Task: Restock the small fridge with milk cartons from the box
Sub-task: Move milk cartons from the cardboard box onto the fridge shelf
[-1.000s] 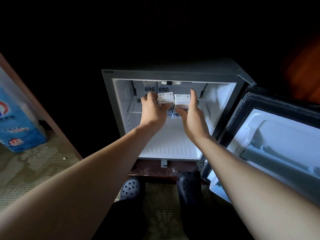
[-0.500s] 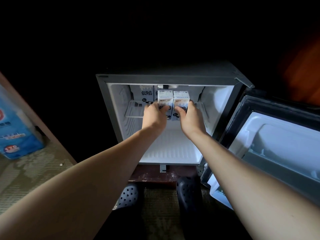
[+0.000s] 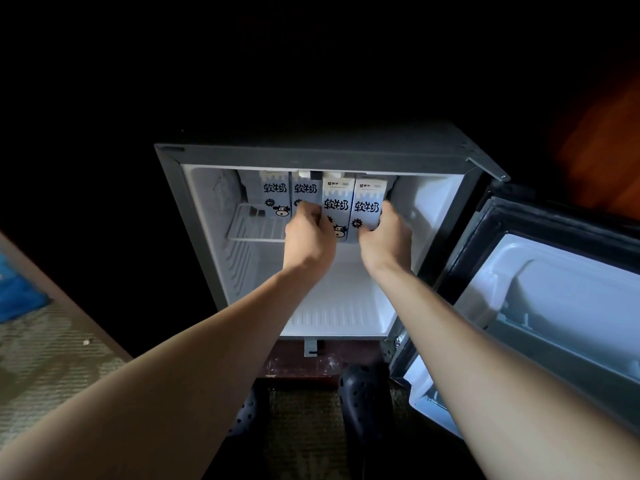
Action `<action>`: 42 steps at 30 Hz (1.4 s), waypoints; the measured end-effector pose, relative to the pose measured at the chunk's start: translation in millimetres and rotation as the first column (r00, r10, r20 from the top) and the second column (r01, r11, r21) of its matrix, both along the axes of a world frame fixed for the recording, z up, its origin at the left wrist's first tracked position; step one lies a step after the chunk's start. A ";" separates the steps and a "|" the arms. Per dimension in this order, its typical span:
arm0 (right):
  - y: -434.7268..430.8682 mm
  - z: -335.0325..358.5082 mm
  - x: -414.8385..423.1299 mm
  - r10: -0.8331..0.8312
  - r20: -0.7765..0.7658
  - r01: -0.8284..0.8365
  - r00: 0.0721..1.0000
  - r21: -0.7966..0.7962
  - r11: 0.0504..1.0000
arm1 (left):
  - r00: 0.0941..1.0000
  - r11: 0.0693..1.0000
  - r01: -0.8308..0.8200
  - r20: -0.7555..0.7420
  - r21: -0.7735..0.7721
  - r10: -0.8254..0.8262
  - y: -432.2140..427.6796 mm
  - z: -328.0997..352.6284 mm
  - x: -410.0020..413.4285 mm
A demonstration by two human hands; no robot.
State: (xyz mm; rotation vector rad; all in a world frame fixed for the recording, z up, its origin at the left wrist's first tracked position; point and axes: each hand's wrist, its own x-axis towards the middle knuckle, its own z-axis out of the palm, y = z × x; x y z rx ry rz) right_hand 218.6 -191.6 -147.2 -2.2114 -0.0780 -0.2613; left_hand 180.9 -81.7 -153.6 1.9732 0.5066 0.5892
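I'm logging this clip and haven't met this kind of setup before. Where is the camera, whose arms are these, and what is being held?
There is no machine here. The single picture comes from a camera worn on a person's head, looking down along their bare arms. The left hand grips the left front carton and the right hand grips the right front carton. Both cartons are upright at the wire shelf inside the small fridge. Two back cartons stand behind them, further left. The fridge door is open on the right, and the person's dark shoes show below.
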 end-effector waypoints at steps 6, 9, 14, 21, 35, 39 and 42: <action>2.3 -7.7 5.2 0.042 0.034 -0.042 0.999 -0.017 0.999 | 0.997 0.996 0.074 -0.009 -0.054 -0.075 -1.3 -6.1 5.4; 0.2 -7.1 3.5 0.064 0.031 -0.063 0.997 -0.030 0.998 | 0.995 0.994 0.096 -0.023 -0.045 -0.097 0.9 -7.6 7.9; -1.3 -11.5 -1.4 0.106 0.041 -0.102 0.994 -0.080 0.992 | 0.996 0.996 0.088 -0.006 0.009 -0.088 1.9 -10.5 -0.6; -14.3 -20.0 -14.2 0.144 0.167 -0.118 0.975 -0.156 0.981 | 0.974 0.919 0.219 -0.123 0.327 -0.189 5.6 -17.6 -18.1; -21.8 -40.5 -8.1 0.390 0.049 -0.330 0.920 -0.442 0.834 | 0.893 0.661 0.391 -0.437 0.641 -0.106 14.3 -37.3 -19.4; -18.9 -38.6 -3.2 0.393 0.023 -0.345 0.919 -0.433 0.833 | 0.891 0.690 0.376 -0.447 0.619 -0.085 10.4 -35.3 -13.5; -15.3 -37.5 -1.3 0.373 0.039 -0.323 0.927 -0.424 0.846 | 0.894 0.715 0.353 -0.442 0.604 -0.069 7.1 -33.9 -6.2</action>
